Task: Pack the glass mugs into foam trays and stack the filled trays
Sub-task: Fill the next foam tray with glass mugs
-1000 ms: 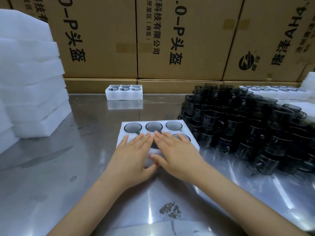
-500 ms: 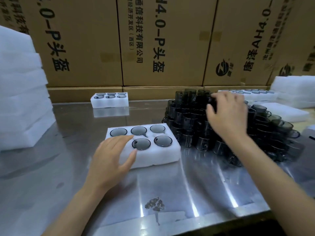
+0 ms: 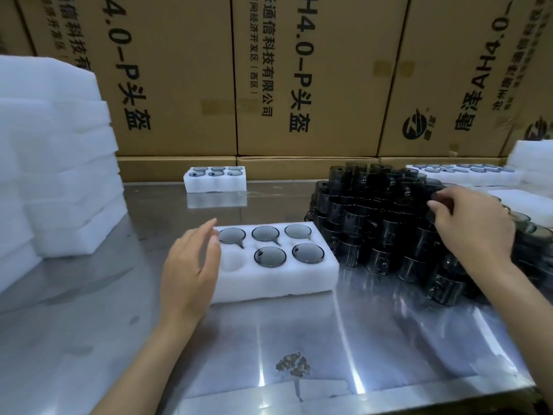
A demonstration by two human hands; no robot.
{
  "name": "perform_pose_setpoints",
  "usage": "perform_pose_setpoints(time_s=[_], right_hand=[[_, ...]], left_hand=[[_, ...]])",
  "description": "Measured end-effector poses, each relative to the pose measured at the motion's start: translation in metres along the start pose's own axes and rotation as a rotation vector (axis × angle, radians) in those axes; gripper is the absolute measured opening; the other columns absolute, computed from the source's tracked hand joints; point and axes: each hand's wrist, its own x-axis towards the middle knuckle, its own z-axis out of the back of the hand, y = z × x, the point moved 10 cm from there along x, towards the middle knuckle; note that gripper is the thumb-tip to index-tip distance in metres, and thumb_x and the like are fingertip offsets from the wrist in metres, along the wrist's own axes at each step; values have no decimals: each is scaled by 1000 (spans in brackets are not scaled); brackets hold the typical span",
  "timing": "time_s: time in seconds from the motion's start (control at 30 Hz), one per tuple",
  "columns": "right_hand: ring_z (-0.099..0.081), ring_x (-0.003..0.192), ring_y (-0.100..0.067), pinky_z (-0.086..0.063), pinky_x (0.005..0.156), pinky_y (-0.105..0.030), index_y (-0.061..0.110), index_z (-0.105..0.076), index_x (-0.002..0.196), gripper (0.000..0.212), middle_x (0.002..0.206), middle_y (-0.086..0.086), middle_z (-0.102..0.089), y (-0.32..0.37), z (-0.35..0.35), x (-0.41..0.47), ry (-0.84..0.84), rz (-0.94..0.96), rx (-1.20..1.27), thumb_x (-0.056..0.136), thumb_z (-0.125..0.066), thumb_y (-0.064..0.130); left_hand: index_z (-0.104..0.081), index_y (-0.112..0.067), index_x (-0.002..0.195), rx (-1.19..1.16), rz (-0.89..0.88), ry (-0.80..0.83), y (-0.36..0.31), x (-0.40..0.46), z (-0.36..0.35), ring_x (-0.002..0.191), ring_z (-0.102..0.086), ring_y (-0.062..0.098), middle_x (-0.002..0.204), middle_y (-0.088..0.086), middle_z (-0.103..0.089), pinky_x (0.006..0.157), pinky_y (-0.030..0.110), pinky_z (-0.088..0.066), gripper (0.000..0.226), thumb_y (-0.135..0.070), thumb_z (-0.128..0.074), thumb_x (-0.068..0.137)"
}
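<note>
Right hand (image 3: 475, 223) pinches a dark glass mug (image 3: 440, 199) atop the pile; the white foam tray's (image 3: 269, 283) empty pocket (image 3: 232, 262) lies at nine o'clock, beside the relaxed left hand (image 3: 188, 268).

White foam tray (image 3: 269, 283) holding smoky grey glass mugs (image 3: 270, 256); heap of dark grey-black mugs (image 3: 386, 232); silver reflective table (image 3: 89, 324) with one dark blotch (image 3: 293, 365); tan cardboard boxes (image 3: 179, 85) printed in black characters; white foam stack (image 3: 59, 163).
</note>
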Motion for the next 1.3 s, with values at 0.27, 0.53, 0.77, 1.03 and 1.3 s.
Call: perform_pose_setpoints(time_s=[0.27,0.53,0.77,1.03,1.3], right_hand=[[-53,80,-14,-49,69,-38,26,-64,92,7,82,16,-60,169,-19,-79,246,471,680,87,-64,21],[-53,87,-19,-47,74,-45,18,-65,96,7,87,7,-60,252,-77,-119,486,559,770,90,-60,19],[-51,85,-16,-45,66,-37,23,-62,95,6,82,15,-49,264,-80,-119,445,571,680,90,-58,24],[-47,87,-9,-27,56,-28,25,-63,98,11,89,12,-57,276,-80,-128,419,594,614,91,-55,28],[-50,85,-12,-39,61,-30,26,-64,99,11,90,9,-64,274,-89,-140,485,606,582,90,-57,31]], left_hand=[[-56,-22,127,-179,142,-58,18,1,1,101,-49,-6,103,-25,-57,83,1,-32,45,-34,-29,95],[-55,-29,126,-273,190,-28,24,-1,-4,110,-53,-4,110,-23,-61,93,12,-37,42,-38,-28,95],[-62,-32,114,-291,119,-3,16,1,-9,110,-55,-2,112,-23,-61,94,19,-41,36,-32,-30,97],[-64,-36,103,-315,112,-66,16,4,2,105,-57,0,106,-21,-64,88,14,-41,37,-38,-28,94],[-71,-30,95,-223,107,2,17,1,-2,102,-59,7,100,-21,-65,90,30,-45,48,-45,-25,93]])
